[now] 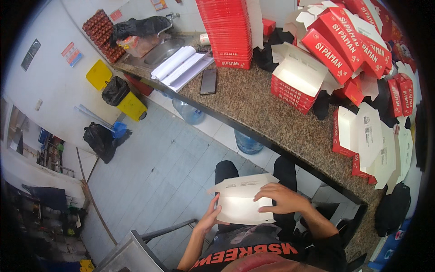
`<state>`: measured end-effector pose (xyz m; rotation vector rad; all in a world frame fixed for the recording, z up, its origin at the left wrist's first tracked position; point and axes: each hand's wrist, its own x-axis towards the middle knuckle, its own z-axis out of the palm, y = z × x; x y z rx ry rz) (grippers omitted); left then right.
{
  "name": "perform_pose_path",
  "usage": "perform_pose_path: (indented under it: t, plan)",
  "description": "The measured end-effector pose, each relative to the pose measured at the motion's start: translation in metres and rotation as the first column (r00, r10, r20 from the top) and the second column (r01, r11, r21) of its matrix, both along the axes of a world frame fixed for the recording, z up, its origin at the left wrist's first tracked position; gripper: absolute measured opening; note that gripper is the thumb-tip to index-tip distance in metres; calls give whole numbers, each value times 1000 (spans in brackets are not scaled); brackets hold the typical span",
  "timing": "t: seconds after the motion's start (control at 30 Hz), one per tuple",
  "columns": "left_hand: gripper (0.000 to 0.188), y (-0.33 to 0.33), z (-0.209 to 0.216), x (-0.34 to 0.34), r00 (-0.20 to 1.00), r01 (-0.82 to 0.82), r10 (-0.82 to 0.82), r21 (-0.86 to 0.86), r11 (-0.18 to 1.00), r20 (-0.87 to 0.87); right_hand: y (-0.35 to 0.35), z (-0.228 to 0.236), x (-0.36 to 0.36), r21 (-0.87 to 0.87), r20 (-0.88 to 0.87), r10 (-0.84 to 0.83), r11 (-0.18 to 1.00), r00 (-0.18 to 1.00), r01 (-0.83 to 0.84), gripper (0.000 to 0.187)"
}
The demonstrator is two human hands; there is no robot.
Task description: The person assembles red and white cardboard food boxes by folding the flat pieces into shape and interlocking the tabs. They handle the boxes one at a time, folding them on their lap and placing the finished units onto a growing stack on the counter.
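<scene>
A cardboard food box (pixel 244 206), opened out with its white inside facing up, rests over my lap. Its lid flap (pixel 238 182) spreads away from me on the far side. My left hand (pixel 211 216) grips the left end, with the thumb at the edge and the other fingers partly hidden behind it. Over the right end curls my right hand (pixel 283 199), its fingers and thumb at the side wall and reaching into the box.
On the granite counter (pixel 253 99) stand a tall stack of red boxes (pixel 229 36), a shorter open stack (pixel 297 77) and a heap of closed red boxes (pixel 344 41). A phone (pixel 208 82) and papers (pixel 179 68) lie there too. Water jugs (pixel 248 142) sit beneath.
</scene>
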<state>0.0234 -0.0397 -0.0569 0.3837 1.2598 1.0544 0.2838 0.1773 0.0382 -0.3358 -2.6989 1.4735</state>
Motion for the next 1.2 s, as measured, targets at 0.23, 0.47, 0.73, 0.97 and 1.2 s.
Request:
perform_pose_path:
  t: [0.23,0.47,0.73,0.97,1.2]
  plan:
    - [72,2,-57,-25,966,5,23,-110,994,259,3,10,34,268,218,103,950,970,-161,63]
    - [74,45,-7,-22,992,103,-91,-157,982,87,2,-6,16,579,-61,78,815,995,-29,25]
    - [44,53,102,1,856,445,-166,532,720,-490,-12,18,-2,374,-154,134,925,979,-68,13]
    - [15,39,82,-5,800,598,-361,590,542,-480,-1,31,-4,255,195,195,936,961,-242,16]
    - [23,53,80,15,641,766,-699,213,606,-316,-20,31,-33,723,-47,374,653,926,-226,25]
